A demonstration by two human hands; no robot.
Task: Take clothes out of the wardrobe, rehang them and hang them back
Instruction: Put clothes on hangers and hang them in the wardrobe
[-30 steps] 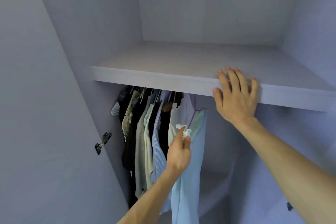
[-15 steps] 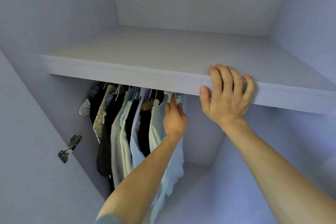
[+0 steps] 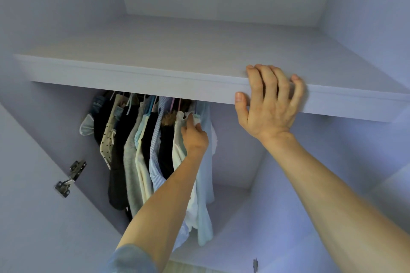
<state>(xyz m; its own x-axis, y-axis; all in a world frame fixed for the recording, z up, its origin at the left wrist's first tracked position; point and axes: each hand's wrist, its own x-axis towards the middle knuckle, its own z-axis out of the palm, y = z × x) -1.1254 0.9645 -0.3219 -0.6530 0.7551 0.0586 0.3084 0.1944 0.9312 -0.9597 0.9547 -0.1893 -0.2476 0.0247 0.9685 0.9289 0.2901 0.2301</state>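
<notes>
Inside the wardrobe, several garments (image 3: 137, 146) in black, grey, cream and striped blue hang in a tight row under the shelf (image 3: 155, 82). At the right end of the row hangs a pale blue garment (image 3: 205, 186). My left hand (image 3: 195, 136) reaches up among the collars and pinches white fabric at the top of that pale blue garment. The rail and hanger hooks are mostly hidden behind the shelf's front edge. My right hand (image 3: 269, 104) grips the shelf's front edge, fingers curled over the top and thumb on the face.
The wardrobe's open door (image 3: 33, 217) stands at the left with a metal hinge (image 3: 69, 178) on it. The wardrobe's right wall (image 3: 310, 184) lies beyond my right forearm. Bare room shows to the right of the hanging row.
My left hand has risen from mid-garment to the collar area just under the shelf, taking the pale blue garment in beside the row. My right hand has stayed on the shelf edge.
</notes>
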